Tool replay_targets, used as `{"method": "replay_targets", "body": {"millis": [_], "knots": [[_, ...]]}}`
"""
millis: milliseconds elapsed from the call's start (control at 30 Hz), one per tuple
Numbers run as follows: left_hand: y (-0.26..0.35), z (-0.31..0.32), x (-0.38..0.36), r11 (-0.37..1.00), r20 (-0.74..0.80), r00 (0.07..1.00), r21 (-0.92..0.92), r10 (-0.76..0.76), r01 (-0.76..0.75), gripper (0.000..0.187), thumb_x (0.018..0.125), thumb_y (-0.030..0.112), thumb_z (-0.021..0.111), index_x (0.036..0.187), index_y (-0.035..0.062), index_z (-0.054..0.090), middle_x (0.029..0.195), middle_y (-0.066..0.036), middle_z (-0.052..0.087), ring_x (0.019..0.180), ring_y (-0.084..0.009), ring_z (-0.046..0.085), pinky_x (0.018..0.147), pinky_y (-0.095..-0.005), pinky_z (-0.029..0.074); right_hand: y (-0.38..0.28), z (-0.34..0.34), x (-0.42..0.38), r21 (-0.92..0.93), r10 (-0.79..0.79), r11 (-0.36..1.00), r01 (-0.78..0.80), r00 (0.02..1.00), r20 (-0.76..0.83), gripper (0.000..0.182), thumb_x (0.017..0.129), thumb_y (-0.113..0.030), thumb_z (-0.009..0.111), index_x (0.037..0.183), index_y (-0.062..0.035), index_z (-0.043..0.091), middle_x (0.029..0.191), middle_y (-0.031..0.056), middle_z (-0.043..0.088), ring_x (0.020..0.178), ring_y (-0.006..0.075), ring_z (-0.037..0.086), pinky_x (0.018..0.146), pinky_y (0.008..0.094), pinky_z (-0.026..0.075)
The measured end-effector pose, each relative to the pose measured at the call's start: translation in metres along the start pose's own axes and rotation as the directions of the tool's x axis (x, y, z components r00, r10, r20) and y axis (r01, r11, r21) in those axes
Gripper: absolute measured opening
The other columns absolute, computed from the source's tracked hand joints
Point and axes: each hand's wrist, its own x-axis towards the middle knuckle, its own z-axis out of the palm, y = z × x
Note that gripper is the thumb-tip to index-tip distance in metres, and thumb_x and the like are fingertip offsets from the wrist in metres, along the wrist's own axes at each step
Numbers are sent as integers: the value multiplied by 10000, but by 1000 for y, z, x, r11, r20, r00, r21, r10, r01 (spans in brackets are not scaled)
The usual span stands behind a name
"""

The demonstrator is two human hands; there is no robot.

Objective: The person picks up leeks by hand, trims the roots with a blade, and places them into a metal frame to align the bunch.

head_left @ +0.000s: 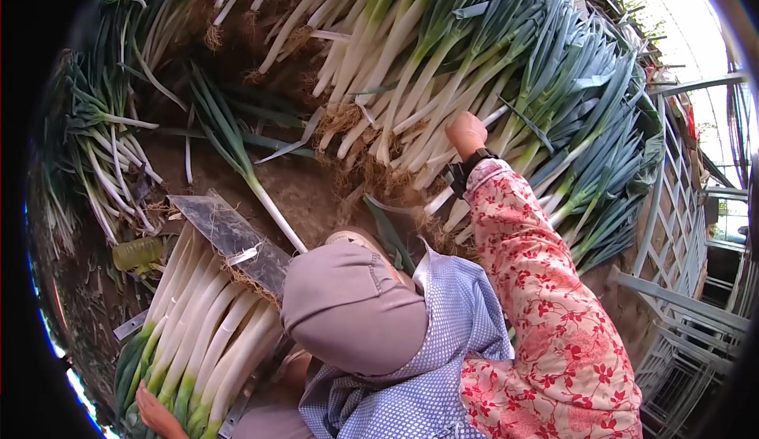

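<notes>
Right hand [466, 134], fingers curled in, sits low over the white stems of a large pile of leeks [427, 67]; the fingertips are hidden, so whether they pinch a stem I cannot tell. The pile lies beyond the grey-clad knee [348, 304] and spreads to the right, directly under this hand, which is far nearer to it than the other. Most leeks there point their roots back toward the knee and their green leaves away, up and to the right, so the hand meets them along the white part. Left hand [160, 414] lies at the lower left, on the green part of a row of leeks [209, 312]; some of it is out of view, and I cannot tell whether it grips or merely rests. That row runs the opposite way, roots near a metal plate [209, 213], greens toward the bottom left. Between row and pile, a lone leek [270, 206] slants across the soil [292, 194], its white end running up to the knee. Left of the plate is a yellowish bottle [136, 255].
</notes>
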Motion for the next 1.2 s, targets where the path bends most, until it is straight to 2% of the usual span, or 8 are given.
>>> {"method": "replay_targets", "body": {"millis": [267, 400, 533, 700, 867, 967, 1067, 1200], "knots": [[18, -19, -2, 999, 43, 999, 29, -19, 17, 378, 990, 261, 321, 1222, 83, 561, 1201, -106, 571, 1083, -281, 534, 883, -384, 406, -1, -3, 24, 257, 136, 959, -118, 989, -50, 355, 729, -237, 651, 965, 28, 665, 976, 183, 668, 911, 310, 658, 765, 366, 514], [14, -12, -2, 999, 7, 1000, -41, -3, 4, 378, 988, 259, 327, 1209, 69, 567, 1193, -104, 575, 1082, -282, 530, 883, -381, 403, 21, -3, 45, 615, -15, 783, -97, 985, 174, 277, 720, -224, 668, 680, 42, 603, 577, 91, 557, 455, 196, 538, 438, 319, 425], [22, -20, -3, 998, 1, 1000, -63, -3, 3, 376, 987, 264, 331, 1202, 70, 571, 1184, -96, 581, 1077, -278, 533, 879, -380, 405, 36, -49, 2, 739, -82, 673, -41, 988, 130, 224, 736, -195, 660, 681, 5, 573, 558, 40, 507, 449, 146, 479, 429, 277, 389], [8, -1, 2, 996, -24, 1000, -86, -11, 9, 369, 985, 271, 339, 1188, 79, 580, 1172, -73, 589, 1070, -265, 539, 871, -376, 410, 63, -95, -46, 980, -317, 146, -133, 932, 174, 253, 774, -193, 598, 941, -2, 600, 757, 69, 578, 658, 213, 611, 598, 336, 534], [39, -34, -4, 992, -11, 1000, -122, -22, 21, 341, 975, 242, 376, 1141, 40, 593, 1143, -97, 597, 1064, -276, 542, 884, -369, 408, 59, -71, -45, 930, -335, 363, 59, 940, 71, 130, 796, -133, 580, 863, -22, 567, 772, 52, 571, 710, 183, 594, 640, 308, 520], [33, -24, -5, 995, -75, 997, -96, -12, 5, 333, 971, 250, 385, 1142, 58, 597, 1140, -80, 600, 1043, -270, 552, 857, -363, 421, 70, -59, -45, 974, -302, 83, -211, 926, 226, 141, 774, -120, 564, 869, -16, 562, 751, 68, 568, 662, 204, 592, 604, 321, 520], [42, -33, -4, 997, -51, 998, -80, -27, 23, 330, 973, 254, 383, 1147, 76, 599, 1139, -73, 601, 1039, -268, 554, 854, -368, 420, 105, -24, -10, 641, 3, 756, -131, 980, 197, 264, 711, -186, 625, 898, -3, 587, 798, 116, 607, 714, 207, 624, 592, 340, 519], [36, -28, -3, 997, -48, 999, -78, -15, 11, 332, 976, 260, 380, 1154, 85, 599, 1144, -71, 601, 1041, -267, 555, 851, -370, 420, 104, -5, -24, 210, -62, 972, 109, 974, -220, 378, 715, -234, 617, 983, 31, 592, 876, 206, 646, 902, 363, 619, 763, 409, 502]]}}
